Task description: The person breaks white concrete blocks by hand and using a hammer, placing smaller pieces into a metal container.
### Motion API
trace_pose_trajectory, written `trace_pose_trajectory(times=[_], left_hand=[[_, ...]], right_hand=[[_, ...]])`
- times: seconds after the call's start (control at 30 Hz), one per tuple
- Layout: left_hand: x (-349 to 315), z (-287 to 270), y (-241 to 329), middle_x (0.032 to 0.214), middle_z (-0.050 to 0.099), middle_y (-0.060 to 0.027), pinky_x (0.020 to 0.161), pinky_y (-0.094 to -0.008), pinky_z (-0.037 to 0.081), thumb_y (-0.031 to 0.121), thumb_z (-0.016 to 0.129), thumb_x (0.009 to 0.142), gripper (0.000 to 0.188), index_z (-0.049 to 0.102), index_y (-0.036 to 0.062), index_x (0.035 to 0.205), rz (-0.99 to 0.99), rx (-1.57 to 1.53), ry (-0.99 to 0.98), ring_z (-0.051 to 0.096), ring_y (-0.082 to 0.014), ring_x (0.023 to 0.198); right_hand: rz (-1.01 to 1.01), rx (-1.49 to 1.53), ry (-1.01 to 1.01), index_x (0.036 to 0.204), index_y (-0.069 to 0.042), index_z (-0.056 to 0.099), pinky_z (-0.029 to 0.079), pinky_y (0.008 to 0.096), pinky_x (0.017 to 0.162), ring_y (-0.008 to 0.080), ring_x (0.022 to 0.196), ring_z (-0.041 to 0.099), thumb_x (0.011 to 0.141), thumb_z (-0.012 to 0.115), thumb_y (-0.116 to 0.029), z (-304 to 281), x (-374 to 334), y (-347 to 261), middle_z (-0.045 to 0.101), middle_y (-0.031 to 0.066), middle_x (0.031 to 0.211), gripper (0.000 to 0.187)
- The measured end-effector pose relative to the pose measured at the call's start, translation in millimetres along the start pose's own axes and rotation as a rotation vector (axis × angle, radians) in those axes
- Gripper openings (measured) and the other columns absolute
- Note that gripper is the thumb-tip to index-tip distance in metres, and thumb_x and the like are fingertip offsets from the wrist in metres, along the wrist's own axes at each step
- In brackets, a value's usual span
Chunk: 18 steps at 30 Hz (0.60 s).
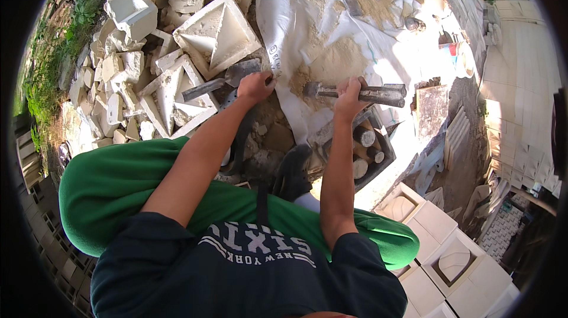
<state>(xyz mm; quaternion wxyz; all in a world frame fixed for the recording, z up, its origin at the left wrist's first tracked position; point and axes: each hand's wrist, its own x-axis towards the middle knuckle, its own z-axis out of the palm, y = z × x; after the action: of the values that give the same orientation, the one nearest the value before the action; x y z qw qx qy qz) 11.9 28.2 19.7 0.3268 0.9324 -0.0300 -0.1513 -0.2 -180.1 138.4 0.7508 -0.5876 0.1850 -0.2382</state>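
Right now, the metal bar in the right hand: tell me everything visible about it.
The metal bar is a thick, dull grey rod, worn and dusty, lying roughly level across the view. The right hand wraps its middle, so both ends stick out, the longer one toward the person's right. It sits above the white sheet near a sand pile.

Broken moulds (177, 52) crowding left; sheet (331, 28) seemingly open

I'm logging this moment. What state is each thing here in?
Left hand: closed on the trowel's handle.
Trowel: held, blade over rubble.
Right hand: gripping the metal bar.
Metal bar: held level above the sheet.
White sheet: spread out, heaped with sandy powder.
White moulds: piled, broken, tilted.
Crate: holds upright cylinders.
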Motion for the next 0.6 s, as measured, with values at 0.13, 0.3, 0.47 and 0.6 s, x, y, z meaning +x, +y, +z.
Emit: trace_pose_trajectory(times=[0.13,0.3,0.47,0.6], left_hand=[[-1,-1,0,0.082,0.066,-0.0142,0.072,-0.0441,0.049,0.039,0.059,0.079,0.031,0.066,0.0122,0.091,-0.008,-0.005,-0.011,0.063,-0.0338,0.08],[-2,-5,1,0.083,0.066,-0.0155,0.072,-0.0443,0.049,0.039,0.059,0.08,0.03,0.066,0.0126,0.093,-0.006,0.0,-0.023,0.063,-0.0349,0.08],[1,-2,0,0.084,0.066,-0.0158,0.072,-0.0446,0.049,0.039,0.058,0.081,0.031,0.066,0.0125,0.094,-0.041,0.025,-0.06,0.063,-0.0351,0.081],[4,-6,6,0.083,0.066,-0.0153,0.072,-0.0447,0.049,0.039,0.058,0.081,0.03,0.066,0.0123,0.092,-0.042,0.008,-0.071,0.063,-0.0347,0.081]], right_hand=[[0.019,0.048,-0.042,0.062,-0.011,0.031,0.024,0.0251,0.04,0.0076,0.041,0.028,0.081,0.048,-0.005,7,-2,-1,0.032,-0.0016,0.05,0.026],[0.026,0.053,-0.119,0.062,-0.01,0.031,0.025,0.0251,0.04,0.0076,0.041,0.028,0.081,0.048,-0.005,24,-1,-48,0.031,-0.0018,0.05,0.025],[-0.011,0.01,-0.159,0.062,-0.008,0.032,0.025,0.025,0.04,0.0081,0.041,0.028,0.081,0.048,-0.004,35,-6,-57,0.031,-0.0016,0.05,0.025],[-0.037,-0.124,-0.235,0.06,-0.008,0.035,0.025,0.0246,0.041,0.0081,0.043,0.03,0.082,0.048,-0.006,25,-6,6,0.033,-0.0018,0.051,0.025]])
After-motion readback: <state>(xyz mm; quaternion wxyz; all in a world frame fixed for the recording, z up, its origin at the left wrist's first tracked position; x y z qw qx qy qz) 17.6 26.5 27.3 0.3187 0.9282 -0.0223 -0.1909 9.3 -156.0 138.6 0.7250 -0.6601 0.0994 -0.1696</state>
